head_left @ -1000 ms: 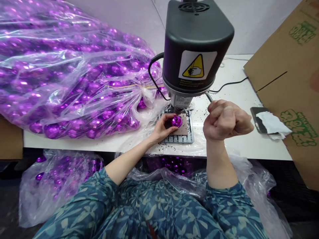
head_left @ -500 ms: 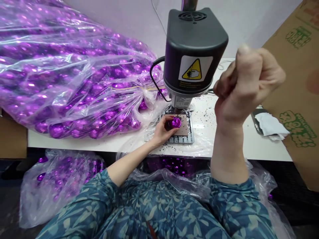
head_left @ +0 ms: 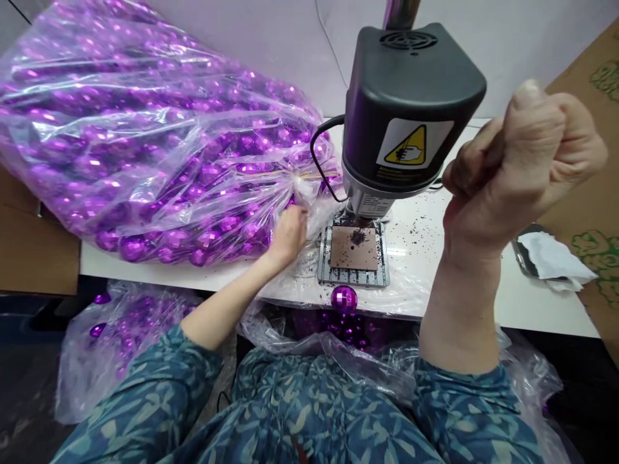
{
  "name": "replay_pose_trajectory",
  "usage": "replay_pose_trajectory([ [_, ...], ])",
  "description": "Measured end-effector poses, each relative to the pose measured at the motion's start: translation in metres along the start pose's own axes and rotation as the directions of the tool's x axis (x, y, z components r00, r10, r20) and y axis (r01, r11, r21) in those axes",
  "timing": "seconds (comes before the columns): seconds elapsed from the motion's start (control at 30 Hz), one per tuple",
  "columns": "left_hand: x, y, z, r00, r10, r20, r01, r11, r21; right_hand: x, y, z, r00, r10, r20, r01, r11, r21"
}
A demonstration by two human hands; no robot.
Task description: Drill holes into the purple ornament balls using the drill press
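Observation:
My left hand (head_left: 289, 233) is at the gathered mouth of a large clear plastic bag (head_left: 207, 129) full of shiny purple faceted balls. Its fingers are curled, and the bag and the hand itself hide what is in them. My right hand (head_left: 527, 151) makes a fist beside the black drill press head (head_left: 416, 96); what it grips is hidden. Under the drill, a brown square board (head_left: 355, 258) with a small dark hole and dark shavings lies on the slotted metal base (head_left: 382, 276). A purple faceted ball (head_left: 344, 299) shows at the table's front edge.
Below the edge, a plastic-lined opening holds more purple balls (head_left: 348, 327). Another plastic bag (head_left: 126, 335) with purple pieces hangs lower left. A white cloth (head_left: 551, 254) lies on a dark flat object at right, by a cardboard box (head_left: 604, 161). Shavings litter the white table (head_left: 411, 238).
My left hand has let go of the purple ball and moved left to the bag's mouth. The ball has gone from the board to the front edge. My right hand stays closed beside the drill; the view has shifted.

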State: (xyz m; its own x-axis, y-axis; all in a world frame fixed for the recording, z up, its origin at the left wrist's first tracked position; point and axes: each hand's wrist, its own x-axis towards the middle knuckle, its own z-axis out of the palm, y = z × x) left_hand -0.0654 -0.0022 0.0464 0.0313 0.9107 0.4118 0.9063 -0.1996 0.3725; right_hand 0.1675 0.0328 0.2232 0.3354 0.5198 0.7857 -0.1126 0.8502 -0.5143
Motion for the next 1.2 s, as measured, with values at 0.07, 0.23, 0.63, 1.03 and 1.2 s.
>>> replay_pose_trajectory([
  [0.07, 0.036, -0.008, -0.005, 0.957, -0.265, 0.115, 0.233, 0.944, 0.235, -0.001, 0.000, 0.000, 1.000, 0.006, -0.017, -0.006, 1.000, -0.001],
  [0.23, 0.074, 0.000, -0.004, 0.830, -0.517, 0.206, 0.388, 0.803, 0.452, -0.003, -0.001, 0.000, 1.000, 0.003, -0.025, -0.002, 1.000, 0.025],
  [0.63, 0.033, -0.021, -0.014, 0.945, -0.278, 0.174, 0.324, 0.709, -0.626, -0.008, 0.002, -0.003, 0.997, -0.072, -0.004, 0.072, 0.997, 0.021],
  [1.03, -0.001, 0.020, 0.026, 0.949, -0.132, 0.286, 0.312, 0.258, -0.915, -0.011, -0.005, 0.000, 0.999, -0.043, 0.003, 0.043, 0.996, -0.083],
  [1.2, -0.011, 0.030, 0.037, 0.960, -0.124, 0.251, 0.279, 0.328, -0.903, -0.012, -0.005, 0.001, 0.999, -0.041, -0.018, 0.040, 0.999, -0.035],
])
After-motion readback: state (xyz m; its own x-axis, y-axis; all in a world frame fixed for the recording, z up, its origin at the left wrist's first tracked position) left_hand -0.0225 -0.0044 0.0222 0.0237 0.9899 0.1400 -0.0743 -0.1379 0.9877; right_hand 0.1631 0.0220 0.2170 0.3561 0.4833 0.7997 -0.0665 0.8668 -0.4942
